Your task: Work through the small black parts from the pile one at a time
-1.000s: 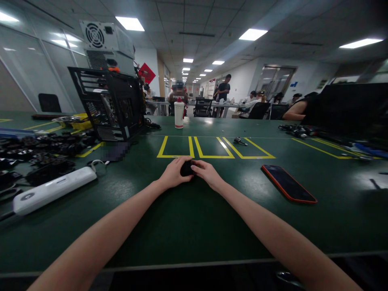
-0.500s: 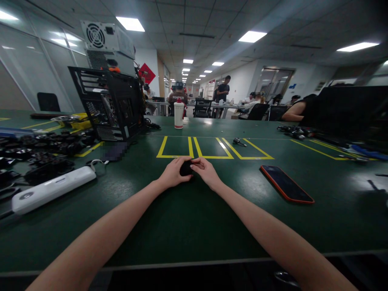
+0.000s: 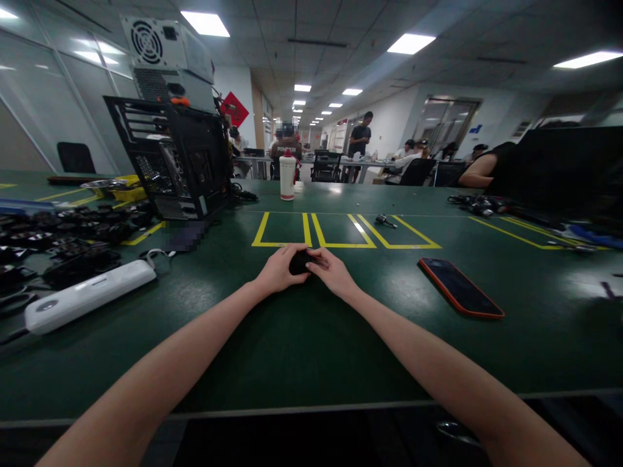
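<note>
A small black rounded object (image 3: 298,262) sits between my hands over the middle of the green table (image 3: 302,350); its kind cannot be made out. My left hand (image 3: 281,269) curls round its left side, thumb at the near edge and fingers over the far edge. My right hand (image 3: 333,271) pinches at its right side with thumb and fingertips, which partly cover it. Just beyond my fingers lie the yellow tape outlines (image 3: 344,246).
To the right lies an orange-cased phone (image 3: 461,288). At left are a white power strip (image 3: 92,295), heaped black parts (image 3: 73,227) and an open computer case (image 3: 170,159). A white cup (image 3: 287,176) stands farther back. A small black tool (image 3: 386,221) lies by the tape. People sit and stand beyond.
The view has tilted slightly, so the table appears a little higher. My right fingers have shifted slightly on the black object; both hands stay around it.
</note>
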A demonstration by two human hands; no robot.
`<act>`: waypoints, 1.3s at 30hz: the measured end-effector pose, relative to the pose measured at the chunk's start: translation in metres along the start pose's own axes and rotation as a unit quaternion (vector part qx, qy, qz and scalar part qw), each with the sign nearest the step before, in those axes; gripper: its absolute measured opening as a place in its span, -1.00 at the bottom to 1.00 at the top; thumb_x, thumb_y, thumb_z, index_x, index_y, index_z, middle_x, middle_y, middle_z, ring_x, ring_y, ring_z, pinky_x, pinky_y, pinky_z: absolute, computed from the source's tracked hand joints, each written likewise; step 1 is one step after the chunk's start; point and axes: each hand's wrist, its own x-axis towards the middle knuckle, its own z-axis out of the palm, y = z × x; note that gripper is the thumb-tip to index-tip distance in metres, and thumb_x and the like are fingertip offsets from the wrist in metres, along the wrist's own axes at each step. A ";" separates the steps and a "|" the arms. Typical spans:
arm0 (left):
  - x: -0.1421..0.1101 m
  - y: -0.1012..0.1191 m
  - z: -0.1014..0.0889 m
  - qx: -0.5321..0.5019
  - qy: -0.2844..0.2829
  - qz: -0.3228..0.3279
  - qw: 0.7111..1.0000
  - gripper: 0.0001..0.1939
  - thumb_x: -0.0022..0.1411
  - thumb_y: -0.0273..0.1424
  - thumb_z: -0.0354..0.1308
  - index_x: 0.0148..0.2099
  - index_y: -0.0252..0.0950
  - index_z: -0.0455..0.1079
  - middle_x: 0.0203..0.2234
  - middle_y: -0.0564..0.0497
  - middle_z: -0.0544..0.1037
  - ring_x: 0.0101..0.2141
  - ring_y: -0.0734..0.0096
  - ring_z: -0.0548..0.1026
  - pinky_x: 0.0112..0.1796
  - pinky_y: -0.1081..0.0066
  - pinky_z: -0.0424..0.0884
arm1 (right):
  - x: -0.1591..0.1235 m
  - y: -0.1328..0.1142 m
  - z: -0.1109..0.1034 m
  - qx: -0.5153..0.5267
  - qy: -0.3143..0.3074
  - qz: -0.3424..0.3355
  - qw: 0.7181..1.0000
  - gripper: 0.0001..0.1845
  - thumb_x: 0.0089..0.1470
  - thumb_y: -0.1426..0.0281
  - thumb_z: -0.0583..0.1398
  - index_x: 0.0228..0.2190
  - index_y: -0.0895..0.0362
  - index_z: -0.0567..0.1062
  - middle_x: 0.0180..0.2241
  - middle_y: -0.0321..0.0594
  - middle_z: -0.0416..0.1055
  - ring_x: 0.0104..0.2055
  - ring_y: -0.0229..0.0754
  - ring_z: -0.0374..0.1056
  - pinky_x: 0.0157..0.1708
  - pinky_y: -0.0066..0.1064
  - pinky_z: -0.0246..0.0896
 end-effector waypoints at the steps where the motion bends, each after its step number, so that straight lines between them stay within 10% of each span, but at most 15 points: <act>1: 0.000 0.000 0.000 0.000 -0.002 -0.001 1.000 -0.41 -0.06 -0.35 0.18 0.04 -0.22 0.09 -0.09 -0.04 0.32 -0.07 0.23 0.31 -0.07 0.23 0.27 | 0.001 0.000 0.000 -0.009 0.005 -0.005 1.000 -0.81 -0.09 0.38 0.15 -0.32 0.10 0.38 -0.26 -0.28 0.36 -0.15 -0.25 0.30 -0.05 -0.32 0.17; 39: 0.000 0.000 -0.002 -0.007 -0.009 -0.003 1.000 -0.43 -0.05 -0.34 0.18 0.04 -0.20 0.10 -0.10 -0.04 0.32 -0.09 0.23 0.32 -0.10 0.22 0.29 | 0.001 0.003 -0.001 0.082 -0.009 0.041 0.996 -0.71 -0.16 0.43 0.21 -0.29 0.10 0.36 -0.24 -0.28 0.34 -0.13 -0.25 0.28 -0.04 -0.30 0.13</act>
